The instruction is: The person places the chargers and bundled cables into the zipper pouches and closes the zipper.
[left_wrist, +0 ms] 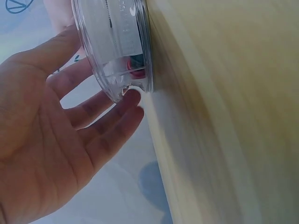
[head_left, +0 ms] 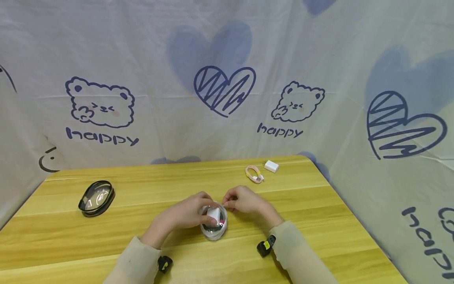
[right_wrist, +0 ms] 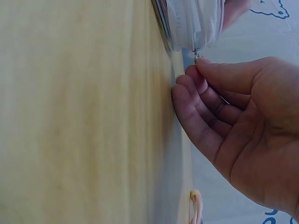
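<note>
A small rounded clear zip case (head_left: 214,233) stands on the table in front of me. Through its clear wall show a white block (head_left: 214,215) and something dark and red. My left hand (head_left: 188,211) grips the case from the left, its thumb on the near side and fingertips around the far edge. In the right wrist view, thumb and forefinger of my right hand (right_wrist: 243,112) pinch a small metal zipper pull (right_wrist: 197,54) at the case's side. The other fingers of that hand curl loosely beside the tabletop.
A clear oval case with black edging (head_left: 96,198) lies on the left of the wooden table (head_left: 149,181). Toward the back right are a coiled pink cable (head_left: 249,174) and a white charger plug (head_left: 271,166). A printed cloth (head_left: 159,118) hangs behind the table.
</note>
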A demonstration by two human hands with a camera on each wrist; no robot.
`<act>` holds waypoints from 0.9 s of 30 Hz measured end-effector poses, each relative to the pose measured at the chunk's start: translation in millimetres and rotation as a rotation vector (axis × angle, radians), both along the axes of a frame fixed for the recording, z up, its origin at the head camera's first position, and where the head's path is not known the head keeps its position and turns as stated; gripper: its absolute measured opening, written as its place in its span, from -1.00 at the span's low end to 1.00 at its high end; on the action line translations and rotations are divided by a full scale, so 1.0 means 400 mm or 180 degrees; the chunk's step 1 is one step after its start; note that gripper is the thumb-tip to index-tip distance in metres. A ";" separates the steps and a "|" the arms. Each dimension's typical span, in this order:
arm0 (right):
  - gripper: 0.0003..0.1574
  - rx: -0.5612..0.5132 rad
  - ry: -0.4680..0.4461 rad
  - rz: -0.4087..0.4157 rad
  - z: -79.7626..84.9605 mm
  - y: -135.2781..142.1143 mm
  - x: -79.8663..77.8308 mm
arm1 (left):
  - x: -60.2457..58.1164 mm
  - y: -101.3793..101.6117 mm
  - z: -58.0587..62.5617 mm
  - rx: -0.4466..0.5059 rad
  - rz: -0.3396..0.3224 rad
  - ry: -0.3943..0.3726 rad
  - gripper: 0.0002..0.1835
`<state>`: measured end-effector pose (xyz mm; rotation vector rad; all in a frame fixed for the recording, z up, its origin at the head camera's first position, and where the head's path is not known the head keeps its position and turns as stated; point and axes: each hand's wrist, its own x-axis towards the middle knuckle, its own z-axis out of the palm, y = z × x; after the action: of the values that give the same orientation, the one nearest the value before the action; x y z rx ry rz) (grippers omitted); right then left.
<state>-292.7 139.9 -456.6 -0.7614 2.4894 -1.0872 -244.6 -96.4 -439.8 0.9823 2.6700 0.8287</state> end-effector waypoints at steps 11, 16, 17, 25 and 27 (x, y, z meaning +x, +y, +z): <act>-0.86 -0.0077 -0.0117 0.0104 0.001 0.001 0.004 | -0.001 0.004 0.001 -0.0005 -0.0362 0.0219 -0.49; -0.85 -0.0120 -0.0135 0.0070 -0.004 0.003 0.001 | 0.001 0.005 0.003 -0.0005 -0.0357 0.0229 -0.48; -0.85 -0.0121 -0.0130 0.0066 -0.005 0.004 0.001 | 0.002 0.006 0.004 -0.0016 -0.0355 0.0245 -0.47; -0.86 -0.0083 -0.0111 0.0147 0.007 0.017 0.002 | 0.008 0.015 0.009 -0.0090 -0.0270 0.0299 -0.49; -0.87 -0.0057 -0.0112 0.0222 0.010 0.023 0.001 | 0.009 0.017 0.008 -0.0102 -0.0237 0.0271 -0.51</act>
<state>-292.3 149.1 -452.7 -0.8205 2.4084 -1.0905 -241.2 -89.7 -436.4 1.1262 2.6894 0.7429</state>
